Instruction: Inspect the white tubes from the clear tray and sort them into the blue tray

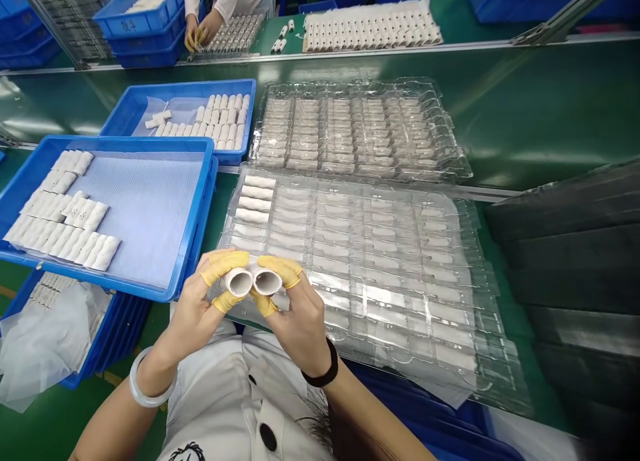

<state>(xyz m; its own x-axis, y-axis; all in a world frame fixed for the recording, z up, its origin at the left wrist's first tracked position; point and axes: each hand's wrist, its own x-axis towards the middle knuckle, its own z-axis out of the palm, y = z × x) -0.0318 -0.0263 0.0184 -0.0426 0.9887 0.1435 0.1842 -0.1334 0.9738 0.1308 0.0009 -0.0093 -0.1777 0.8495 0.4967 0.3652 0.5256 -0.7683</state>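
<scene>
My left hand (197,314) and my right hand (295,314) wear yellow finger cots and each pinch a short white hollow tube. The left tube (239,282) and the right tube (267,282) sit side by side, open ends facing me, almost touching. Both hands are just above the near edge of a clear plastic blister tray (320,201). Several white tubes (255,198) lie in its top left cavities. Other cavities show pale shapes through the plastic, hard to make out.
A blue crate (115,143) to the left holds rows of white tubes on a ribbed sheet. Another blue crate (175,85) and a stacked blister tray (360,128) lie beyond, on a green belt (520,108). A co-worker's hands (200,31) work at the far bench.
</scene>
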